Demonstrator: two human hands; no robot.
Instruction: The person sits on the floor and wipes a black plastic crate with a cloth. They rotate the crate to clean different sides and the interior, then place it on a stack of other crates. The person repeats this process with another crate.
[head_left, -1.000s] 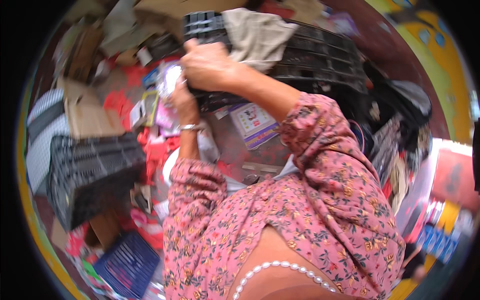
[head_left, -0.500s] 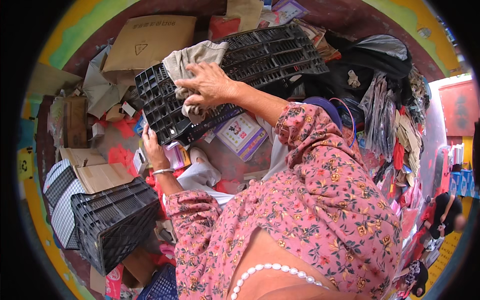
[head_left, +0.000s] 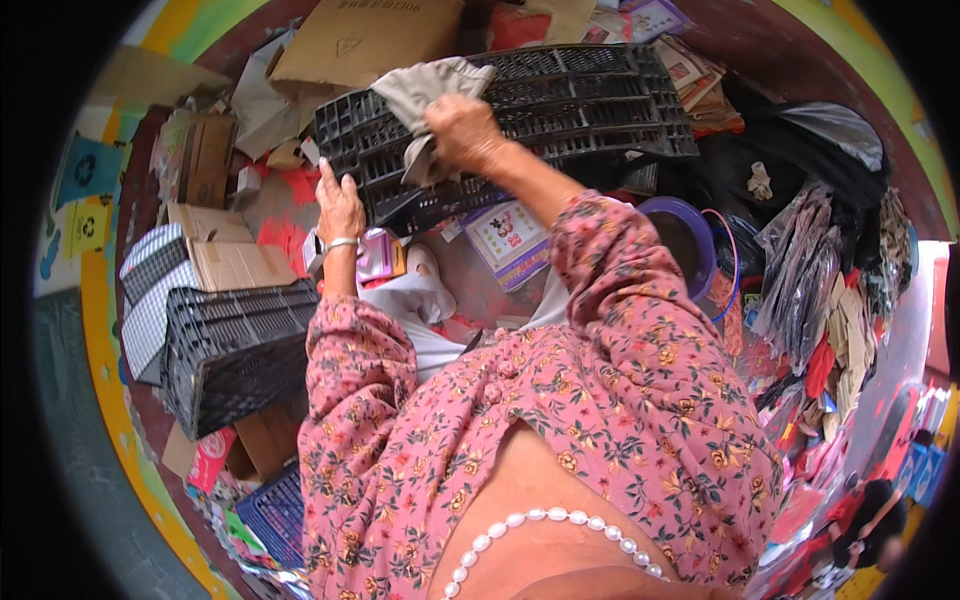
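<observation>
A large black slatted plastic crate (head_left: 560,110) lies on its side in front of me. My left hand (head_left: 338,208), with a silver bangle at the wrist, presses flat against the crate's lower left corner. My right hand (head_left: 463,130) is closed on a crumpled beige cloth (head_left: 425,95) and holds it against the crate's side. Both arms wear pink flowered sleeves.
A second black crate (head_left: 235,350) stands at the lower left beside flattened cardboard (head_left: 235,262). A big cardboard sheet (head_left: 370,40) lies above. A purple basin (head_left: 685,235), dark bags (head_left: 800,270), a small pink box (head_left: 375,255) and a picture card (head_left: 510,240) crowd the floor.
The view has tilted so the crate sits more centred. My right hand with the cloth has slid along the crate's side, and my left hand has risen from below onto the crate's corner.
</observation>
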